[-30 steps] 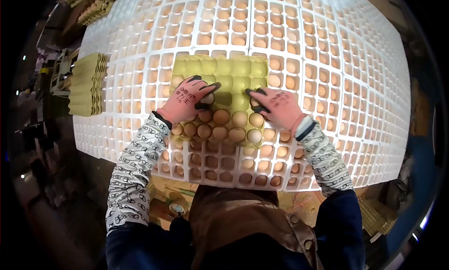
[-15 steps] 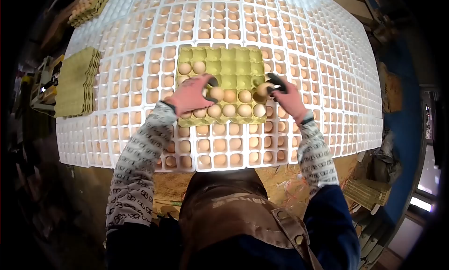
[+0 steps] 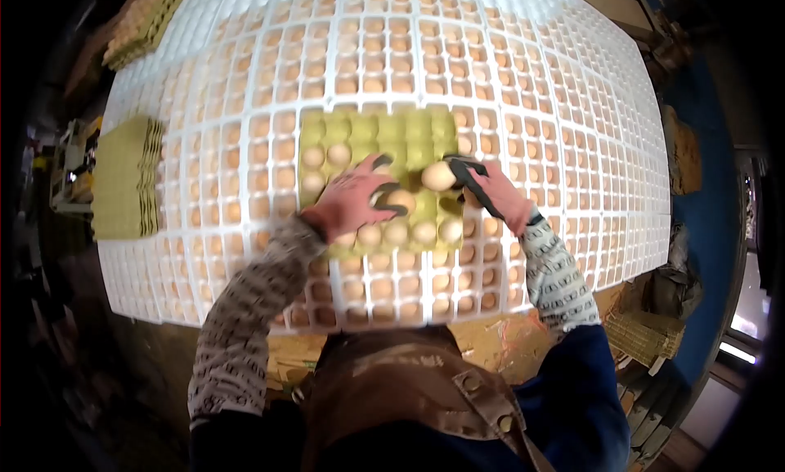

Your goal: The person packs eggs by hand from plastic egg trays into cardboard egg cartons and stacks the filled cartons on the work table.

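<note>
My left hand (image 3: 353,200), in a pink glove with dark fingertips, reaches over the green egg tray (image 3: 365,128). Its fingers curl around a brown egg (image 3: 402,200) low over the tray's middle; blur hides the exact contact. My right hand (image 3: 493,192), gloved alike, pinches another egg (image 3: 439,176) above the tray's right part. Eggs sit in the tray's near row, such as this one (image 3: 424,231), and a few more fill its left side. Bare cups show at the far side. My left hand covers part of the tray.
White egg trays (image 3: 245,104) full of eggs spread around and beneath the green tray. A stack of green trays (image 3: 127,177) stands at the left, and stacked trays of eggs (image 3: 147,22) at the far left. My brown apron (image 3: 401,382) is at the near edge.
The view has shifted, so the trays appear lower. My right hand has brought its egg leftward, from the tray's right edge to over its cups. My left hand has moved rightward across the tray.
</note>
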Action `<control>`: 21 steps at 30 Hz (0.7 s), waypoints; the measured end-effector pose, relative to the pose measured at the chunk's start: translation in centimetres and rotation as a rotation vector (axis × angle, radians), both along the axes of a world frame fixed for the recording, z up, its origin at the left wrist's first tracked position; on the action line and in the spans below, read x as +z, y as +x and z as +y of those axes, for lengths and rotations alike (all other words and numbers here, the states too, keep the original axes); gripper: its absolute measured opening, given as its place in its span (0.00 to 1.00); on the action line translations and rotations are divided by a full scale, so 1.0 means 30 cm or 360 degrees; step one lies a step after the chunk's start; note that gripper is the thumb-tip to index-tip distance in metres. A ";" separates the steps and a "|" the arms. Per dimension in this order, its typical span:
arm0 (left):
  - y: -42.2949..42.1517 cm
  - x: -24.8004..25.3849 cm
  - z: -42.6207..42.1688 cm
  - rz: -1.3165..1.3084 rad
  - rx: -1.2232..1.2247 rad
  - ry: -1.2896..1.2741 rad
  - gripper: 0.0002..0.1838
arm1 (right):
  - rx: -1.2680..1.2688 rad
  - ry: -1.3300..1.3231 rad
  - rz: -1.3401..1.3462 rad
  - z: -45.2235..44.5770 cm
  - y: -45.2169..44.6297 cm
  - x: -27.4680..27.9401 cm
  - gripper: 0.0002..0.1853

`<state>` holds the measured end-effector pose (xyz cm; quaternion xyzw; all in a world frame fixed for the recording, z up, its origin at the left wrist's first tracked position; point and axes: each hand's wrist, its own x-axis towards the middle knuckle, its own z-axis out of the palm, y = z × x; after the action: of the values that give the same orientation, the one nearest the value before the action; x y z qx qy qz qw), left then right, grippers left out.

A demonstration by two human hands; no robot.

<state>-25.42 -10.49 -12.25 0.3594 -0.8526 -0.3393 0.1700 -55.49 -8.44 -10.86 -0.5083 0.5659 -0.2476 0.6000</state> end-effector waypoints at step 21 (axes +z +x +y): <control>-0.083 -0.228 -1.646 0.1126 0.0971 0.1022 0.36 | -0.0218 -0.1387 0.1553 -1.673 0.085 -0.296 0.21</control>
<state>-27.91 -59.88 -19.10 0.4875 -0.4553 -0.6168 0.4178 -52.96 -58.62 -19.75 -0.7216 0.6520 -0.2328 -0.0035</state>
